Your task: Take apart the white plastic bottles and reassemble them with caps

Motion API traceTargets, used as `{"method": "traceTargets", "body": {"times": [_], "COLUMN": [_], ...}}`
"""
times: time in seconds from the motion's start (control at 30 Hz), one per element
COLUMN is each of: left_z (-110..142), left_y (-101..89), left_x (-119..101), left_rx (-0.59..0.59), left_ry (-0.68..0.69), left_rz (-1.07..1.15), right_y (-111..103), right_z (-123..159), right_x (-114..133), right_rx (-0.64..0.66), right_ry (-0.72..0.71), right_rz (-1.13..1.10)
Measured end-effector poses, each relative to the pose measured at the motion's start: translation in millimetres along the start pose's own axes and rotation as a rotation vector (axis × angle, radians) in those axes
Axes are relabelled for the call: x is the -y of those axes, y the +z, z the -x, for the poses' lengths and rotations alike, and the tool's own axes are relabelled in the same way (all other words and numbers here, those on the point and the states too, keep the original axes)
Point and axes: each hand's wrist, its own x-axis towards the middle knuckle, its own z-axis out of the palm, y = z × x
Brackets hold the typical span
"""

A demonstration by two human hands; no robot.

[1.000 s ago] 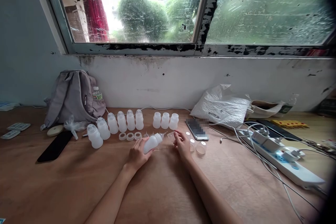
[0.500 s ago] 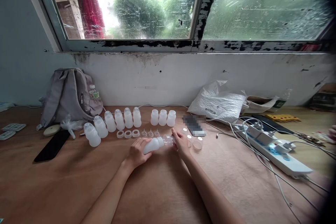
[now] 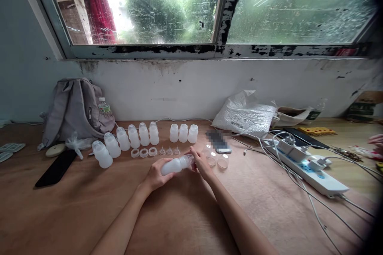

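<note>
A frosted white baby bottle [image 3: 171,166] lies tilted in my left hand [image 3: 155,174], whose fingers wrap round its lower body. Over the bottle's top end sits a clear cap [image 3: 187,161], gripped by the fingers of my right hand [image 3: 202,164]. Just beyond my hands are several silicone nipples [image 3: 169,152] and white collar rings [image 3: 144,155]. To the right of my right hand stand several clear caps [image 3: 223,161]. Farther back are three uncapped bottles [image 3: 183,134], and a curved row of capped bottles [image 3: 102,155] stands to the left.
A black phone [image 3: 56,168], a grey backpack [image 3: 76,113] and a crumpled plastic bag [image 3: 78,142] lie left. Rightward are another phone [image 3: 223,145], a silver mailing bag [image 3: 245,115] and a power strip [image 3: 317,175] with cables. Another person's hand [image 3: 376,141] shows at the right edge.
My right hand has moved left, bringing the clear cap from just off the bottle's tip to over it. The view has shifted slightly, and another person's hand shows more at the right edge.
</note>
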Motion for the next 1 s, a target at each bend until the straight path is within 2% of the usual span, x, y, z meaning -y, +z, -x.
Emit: {"method": "traceTargets", "body": {"times": [0.07,0.23,0.6,0.83,1.0], "left_z": [-1.1,-0.6,1.4,4.5,4.5], "left_y": [-1.8,-0.7,-4.2,-5.1,-5.6], "left_x": [-0.8,-1.6,-9.0,-11.3,-16.0], "left_rx": [-0.006,-0.057,-0.012,0.003,0.001], "left_ry": [-0.05,-0.055,-0.098,-0.114,-0.102], "left_rz": [0.054,0.05,0.153,0.178,0.147], "right_y": [4.9,13.3,15.3,20.4,24.8], "right_z": [4.1,10.5,18.5,23.5,24.8], "right_x": [2.5,4.1,6.6,-0.5,-9.2], "right_rx": [0.041,-0.13,-0.22,-0.203,-0.271], "right_ry": [-0.072,-0.179,-0.245,-0.243,-0.247], "right_rz": [-0.069,-0.055,0.0,-0.009,0.032]}}
